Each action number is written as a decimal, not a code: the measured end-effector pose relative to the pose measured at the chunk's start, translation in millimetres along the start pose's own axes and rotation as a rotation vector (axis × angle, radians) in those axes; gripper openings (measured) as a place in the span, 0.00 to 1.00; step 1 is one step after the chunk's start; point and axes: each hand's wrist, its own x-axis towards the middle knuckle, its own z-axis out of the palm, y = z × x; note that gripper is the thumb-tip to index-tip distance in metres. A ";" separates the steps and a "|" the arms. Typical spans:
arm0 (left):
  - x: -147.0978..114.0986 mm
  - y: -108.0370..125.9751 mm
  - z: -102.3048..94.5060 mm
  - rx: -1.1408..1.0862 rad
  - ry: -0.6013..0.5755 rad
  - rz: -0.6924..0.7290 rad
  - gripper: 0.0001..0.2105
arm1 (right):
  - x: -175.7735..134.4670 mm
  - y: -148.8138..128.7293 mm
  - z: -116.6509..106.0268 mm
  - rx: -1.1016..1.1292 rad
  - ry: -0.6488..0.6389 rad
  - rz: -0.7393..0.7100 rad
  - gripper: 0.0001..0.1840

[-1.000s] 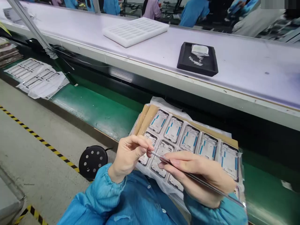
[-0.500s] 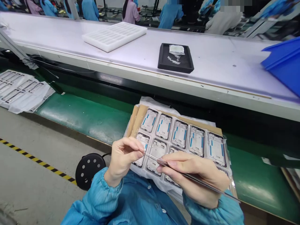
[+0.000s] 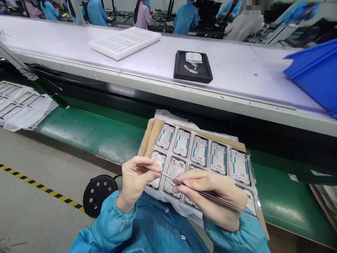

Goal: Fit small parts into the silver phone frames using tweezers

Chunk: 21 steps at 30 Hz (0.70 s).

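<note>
My right hand [image 3: 210, 195] is closed round a pair of thin metal tweezers [image 3: 221, 201], its tips pointing left. Those tips meet the pinched thumb and forefinger of my left hand [image 3: 139, 179]; anything between these fingers is too small to make out. Beneath both hands lies a tray [image 3: 187, 162] of phone frames in rows. The back-row phone frames [image 3: 200, 150] carry blue strips along their sides. One front-row phone frame [image 3: 175, 175], just below the tweezers, shows no blue strips. My right hand hides other frames in that row.
On the white bench stand a black tray [image 3: 179, 72] with a small packet and tiny clear pieces, a white slotted foam block [image 3: 116, 54] and a blue bin [image 3: 313, 70]. A black stool [image 3: 98, 207] is at my left. More framed parts [image 3: 21, 105] lie on the green shelf [image 3: 79, 131]. Several people work behind.
The view has shifted slightly to the right. Both hands keep nearly the same pose, with the tweezer tips still at my left fingertips.
</note>
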 end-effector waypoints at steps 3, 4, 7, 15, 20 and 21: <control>-1.4 2.6 -0.2 0.023 -0.003 0.022 0.11 | -2.0 0.7 2.9 0.023 0.019 0.020 0.13; -1.7 3.6 -0.7 0.037 -0.006 0.023 0.11 | -3.0 1.1 3.6 0.042 0.027 0.026 0.13; -0.7 -0.4 -7.0 0.111 -0.067 -0.012 0.17 | -6.2 5.7 2.5 0.129 0.054 0.030 0.13; 5.0 -104.9 -70.5 1.095 -0.313 0.065 0.13 | -20.5 100.3 -4.0 0.007 0.432 0.270 0.10; 4.8 -141.3 -94.3 1.424 -0.548 -0.010 0.20 | -42.1 192.0 11.2 0.038 0.233 0.495 0.21; 4.7 -142.3 -95.5 1.447 -0.564 -0.014 0.20 | -45.8 204.1 14.0 0.042 0.204 0.508 0.22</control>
